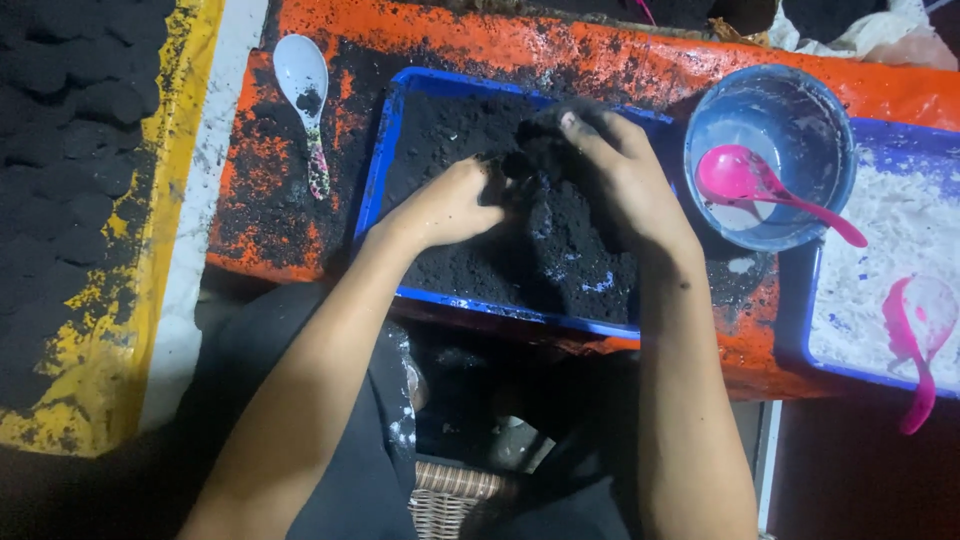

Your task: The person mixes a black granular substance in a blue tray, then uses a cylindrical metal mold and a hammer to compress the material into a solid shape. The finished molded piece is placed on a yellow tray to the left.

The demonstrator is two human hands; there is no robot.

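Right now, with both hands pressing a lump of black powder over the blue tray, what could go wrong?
The lump held between the left hand and right hand may crumble; black powder already litters the orange bench outside the blue tray. The bowl of pale liquid sits close beside the right wrist, so an outward swing could knock it or dirty it.

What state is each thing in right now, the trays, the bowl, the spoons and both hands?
Blue tray: filled with black powder.
Black powder: loose, heaped in the middle.
Left hand: closed on a clump of powder.
Right hand: cupped over a dark lump.
Round bowl: upright, holding a pink spoon.
Pink spoon: resting inside, handle over the rim.
White spoon: lying bowl-up, soiled.
Right tray: holds white powder.
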